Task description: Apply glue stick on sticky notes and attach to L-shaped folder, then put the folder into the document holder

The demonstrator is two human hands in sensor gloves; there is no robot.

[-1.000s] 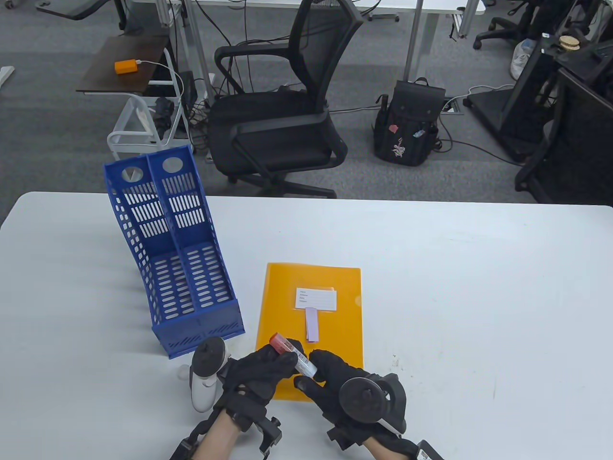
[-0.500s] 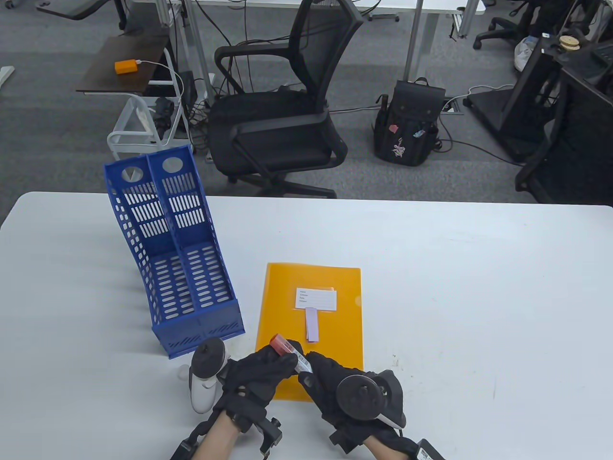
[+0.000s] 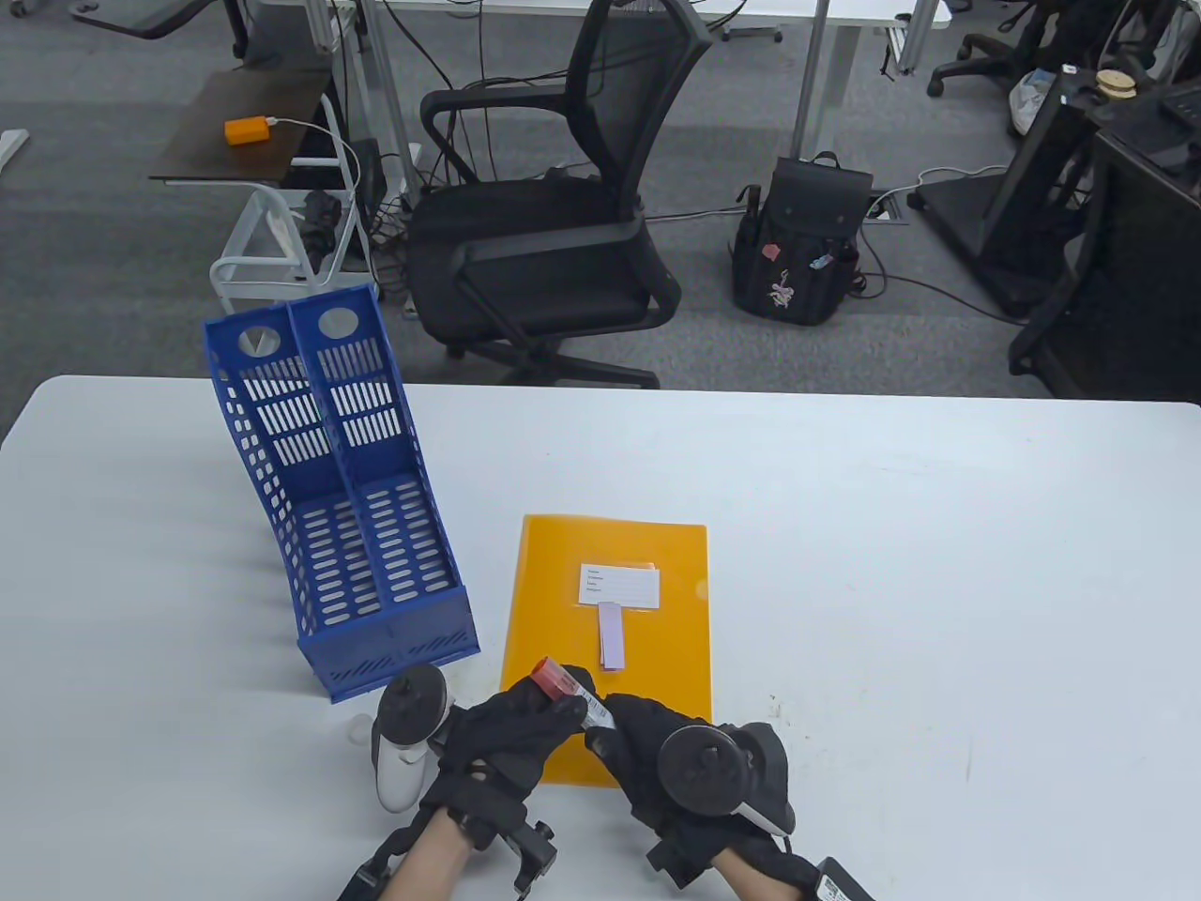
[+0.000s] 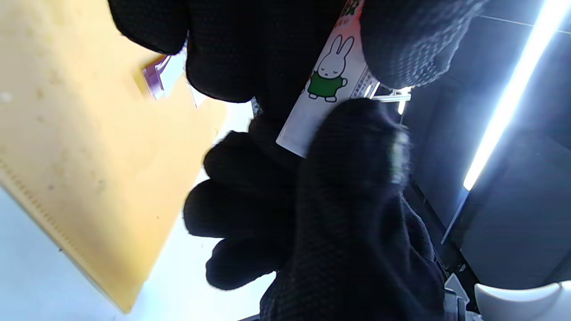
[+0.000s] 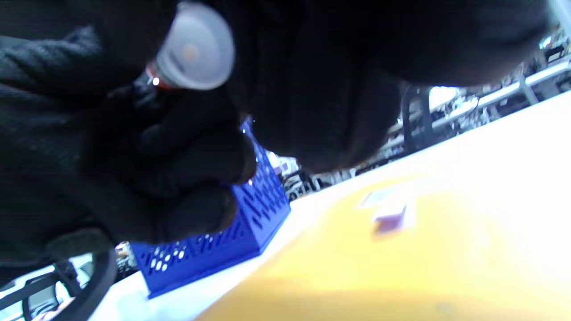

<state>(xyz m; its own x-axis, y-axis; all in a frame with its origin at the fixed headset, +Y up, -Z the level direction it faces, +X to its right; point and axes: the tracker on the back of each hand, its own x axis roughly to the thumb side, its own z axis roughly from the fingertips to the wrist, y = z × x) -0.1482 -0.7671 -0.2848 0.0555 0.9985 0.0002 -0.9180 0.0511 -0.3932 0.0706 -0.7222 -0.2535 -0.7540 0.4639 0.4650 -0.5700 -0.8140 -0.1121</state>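
An orange L-shaped folder [image 3: 610, 601] lies flat near the table's front, with a white label [image 3: 617, 584] and a purple sticky note [image 3: 611, 635] below it. Over the folder's near edge both gloved hands hold a glue stick [image 3: 574, 694] with a red end pointing up left. My left hand [image 3: 525, 727] grips its upper part; my right hand [image 3: 630, 737] grips the lower end. In the left wrist view the glue stick [image 4: 328, 84] shows a rabbit picture between fingers. The blue document holder [image 3: 338, 497] stands to the left.
An office chair [image 3: 554, 206] and a black backpack [image 3: 802, 244] stand on the floor beyond the table's far edge [image 3: 600, 387]. A small side table with an orange box [image 3: 247, 129] is at the far left. The blue holder [image 5: 232, 236] appears behind the hands in the right wrist view.
My right hand has slid a little left and closer along the glue stick, covering more of its lower end. The left hand, folder and note stay put.
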